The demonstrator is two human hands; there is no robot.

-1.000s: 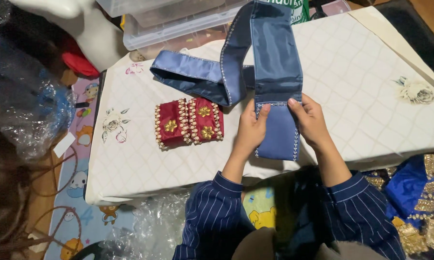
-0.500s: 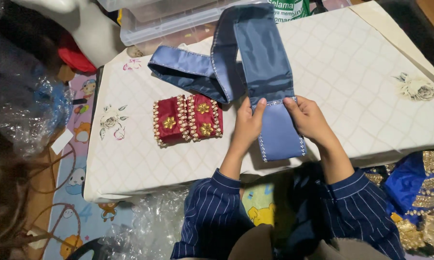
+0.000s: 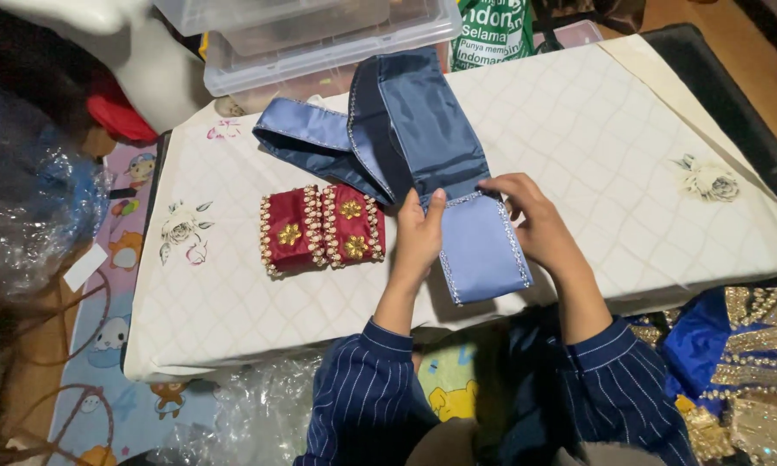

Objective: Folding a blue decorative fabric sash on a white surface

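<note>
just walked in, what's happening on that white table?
A person in a striped navy shirt is handling a long blue satin band with beaded edging on a white quilted table. The left hand and right hand pinch its near end, which lies flat. The rest loops away toward clear plastic bins. Two red beaded pieces lie to the left, untouched.

White quilted table cover point(image 3: 630, 155), clear storage boxes point(image 3: 319, 43); cartoon floor mat point(image 3: 103, 345), dim light
</note>
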